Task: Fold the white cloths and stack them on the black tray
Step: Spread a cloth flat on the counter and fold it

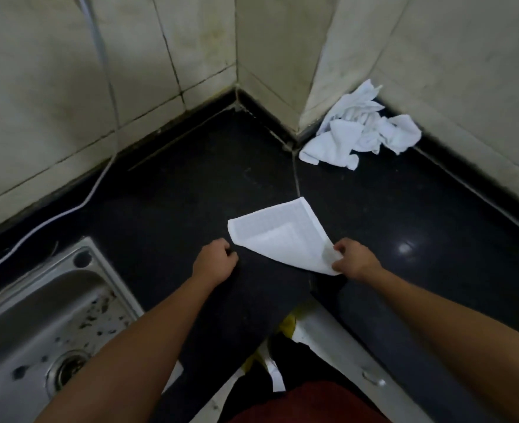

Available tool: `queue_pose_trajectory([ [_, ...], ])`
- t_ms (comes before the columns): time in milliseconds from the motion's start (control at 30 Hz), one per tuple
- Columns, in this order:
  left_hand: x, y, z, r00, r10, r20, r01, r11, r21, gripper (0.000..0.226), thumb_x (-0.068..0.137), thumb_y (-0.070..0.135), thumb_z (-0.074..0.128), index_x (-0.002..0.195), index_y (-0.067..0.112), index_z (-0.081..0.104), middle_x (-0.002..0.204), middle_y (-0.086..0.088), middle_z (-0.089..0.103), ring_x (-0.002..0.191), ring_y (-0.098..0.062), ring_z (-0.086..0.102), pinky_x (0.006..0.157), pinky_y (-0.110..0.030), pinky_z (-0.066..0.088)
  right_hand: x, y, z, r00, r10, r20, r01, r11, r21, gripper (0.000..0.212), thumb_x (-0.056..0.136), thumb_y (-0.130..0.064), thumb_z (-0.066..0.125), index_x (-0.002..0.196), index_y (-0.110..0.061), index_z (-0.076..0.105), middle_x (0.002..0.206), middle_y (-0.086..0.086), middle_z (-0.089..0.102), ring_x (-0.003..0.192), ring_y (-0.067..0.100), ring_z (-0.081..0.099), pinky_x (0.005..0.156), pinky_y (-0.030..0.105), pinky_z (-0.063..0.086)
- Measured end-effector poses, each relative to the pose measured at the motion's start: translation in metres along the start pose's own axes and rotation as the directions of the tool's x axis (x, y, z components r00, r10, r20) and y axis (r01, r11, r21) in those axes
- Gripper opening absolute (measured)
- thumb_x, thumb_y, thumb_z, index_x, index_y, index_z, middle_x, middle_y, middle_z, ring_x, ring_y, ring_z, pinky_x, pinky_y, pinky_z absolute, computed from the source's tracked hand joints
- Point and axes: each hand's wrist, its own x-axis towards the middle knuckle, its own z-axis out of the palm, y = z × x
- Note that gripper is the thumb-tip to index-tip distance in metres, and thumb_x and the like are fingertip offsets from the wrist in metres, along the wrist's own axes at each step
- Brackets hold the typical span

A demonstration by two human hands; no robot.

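A white cloth (278, 235) lies partly folded on the black countertop (191, 190), in the middle of the view. My right hand (354, 259) pinches its near right corner and lifts it a little off the counter. My left hand (214, 262) rests curled on the counter just left of the cloth's near left corner, fingers closed; I cannot tell if it touches the cloth. A crumpled pile of white cloths (363, 131) sits against the wall at the back right. No black tray is visible apart from the dark counter.
A steel sink (32, 319) with a drain is set into the counter at the lower left. A white cable (99, 178) runs down the tiled wall and along the counter. Tiled walls form a corner behind. White cupboard fronts (337, 340) show below the counter edge.
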Motion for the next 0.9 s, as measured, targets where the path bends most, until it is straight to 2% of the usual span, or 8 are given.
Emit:
queue_pose_trajectory([
  [100, 0.019, 0.005, 0.001, 0.994, -0.103, -0.02, 0.103, 0.994, -0.024, 0.025, 0.086, 0.037, 0.063, 0.097, 0.015, 0.058, 0.094, -0.003, 0.063, 0.087, -0.024, 0.061, 0.071, -0.033, 0.048, 0.003, 0.003, -0.006, 0.996, -0.003, -0.088, -0.007, 0.993, -0.119, 0.052, 0.077, -0.042, 0.068, 0.124, -0.028, 0.051, 0.116, 0.0, 0.062, 0.102, 0.022, 0.06, 0.081, 0.035, 0.05],
  [300, 0.046, 0.028, 0.011, 0.967, -0.252, 0.015, 0.246, 0.923, -0.295, 0.013, 0.081, 0.022, 0.071, 0.078, 0.011, 0.065, 0.074, -0.01, 0.069, 0.059, -0.023, 0.067, 0.061, -0.034, 0.058, 0.041, -0.028, -0.011, 0.968, -0.12, -0.222, 0.134, 0.99, 0.049, 0.052, 0.084, -0.041, 0.063, 0.131, -0.021, 0.051, 0.123, 0.003, 0.059, 0.107, 0.024, 0.06, 0.087, 0.042, 0.052],
  [400, 0.05, 0.034, 0.019, 0.969, -0.243, -0.034, 0.221, 0.926, -0.307, 0.01, 0.078, 0.009, 0.067, 0.067, 0.01, 0.066, 0.072, -0.008, 0.068, 0.073, -0.026, 0.068, 0.065, -0.035, 0.056, 0.061, -0.05, -0.009, 0.976, -0.086, -0.202, 0.102, 0.992, 0.068, 0.049, 0.083, -0.039, 0.065, 0.126, -0.022, 0.051, 0.112, 0.004, 0.062, 0.099, 0.026, 0.062, 0.083, 0.042, 0.053],
  [500, 0.046, 0.041, 0.022, 0.968, -0.232, -0.095, 0.191, 0.927, -0.323, 0.007, 0.079, 0.005, 0.067, 0.083, 0.009, 0.066, 0.084, -0.005, 0.066, 0.081, -0.019, 0.062, 0.071, -0.026, 0.044, 0.069, -0.06, -0.006, 0.989, -0.049, -0.138, 0.069, 0.988, 0.141, 0.026, 0.082, -0.03, 0.066, 0.106, -0.022, 0.06, 0.097, 0.002, 0.066, 0.088, 0.024, 0.064, 0.077, 0.039, 0.054],
  [600, 0.05, 0.048, 0.024, 0.956, -0.282, -0.084, 0.224, 0.883, -0.414, 0.052, 0.076, 0.008, 0.074, 0.123, 0.008, 0.053, 0.106, -0.009, 0.064, 0.096, -0.023, 0.061, 0.078, -0.028, 0.046, 0.07, -0.059, -0.008, 0.986, -0.11, -0.121, 0.138, 0.958, 0.253, 0.003, 0.084, -0.024, 0.066, 0.083, -0.021, 0.064, 0.081, -0.002, 0.065, 0.078, 0.019, 0.062, 0.067, 0.033, 0.051],
  [667, 0.058, 0.054, 0.024, 0.941, -0.335, -0.049, 0.278, 0.846, -0.454, 0.07, 0.075, 0.006, 0.073, 0.138, 0.007, 0.043, 0.125, -0.014, 0.057, 0.11, -0.027, 0.058, 0.083, -0.028, 0.046, 0.071, -0.058, -0.018, 0.976, -0.163, -0.147, 0.203, 0.925, 0.321, 0.016, 0.084, -0.018, 0.066, 0.072, -0.026, 0.059, 0.074, -0.003, 0.061, 0.073, 0.017, 0.06, 0.062, 0.031, 0.049],
  [767, 0.067, 0.067, 0.019, 0.945, -0.326, -0.02, 0.282, 0.845, -0.454, 0.066, 0.075, 0.003, 0.07, 0.137, 0.004, 0.046, 0.131, -0.016, 0.054, 0.113, -0.028, 0.057, 0.084, -0.028, 0.046, 0.072, -0.057, -0.039, 0.95, -0.247, -0.189, 0.303, 0.872, 0.385, 0.024, 0.083, -0.013, 0.068, 0.067, -0.027, 0.056, 0.074, -0.002, 0.062, 0.07, 0.014, 0.059, 0.065, 0.032, 0.05],
  [900, 0.07, 0.071, -0.006, 0.954, -0.262, -0.144, 0.188, 0.9, -0.394, 0.042, 0.076, 0.003, 0.067, 0.118, 0.003, 0.063, 0.106, -0.011, 0.066, 0.097, -0.027, 0.063, 0.083, -0.031, 0.051, 0.068, -0.066, -0.057, 0.908, -0.351, -0.229, 0.418, 0.796, 0.437, 0.014, 0.08, -0.009, 0.07, 0.071, -0.012, 0.06, 0.072, 0.001, 0.06, 0.066, 0.011, 0.055, 0.064, 0.029, 0.049],
])
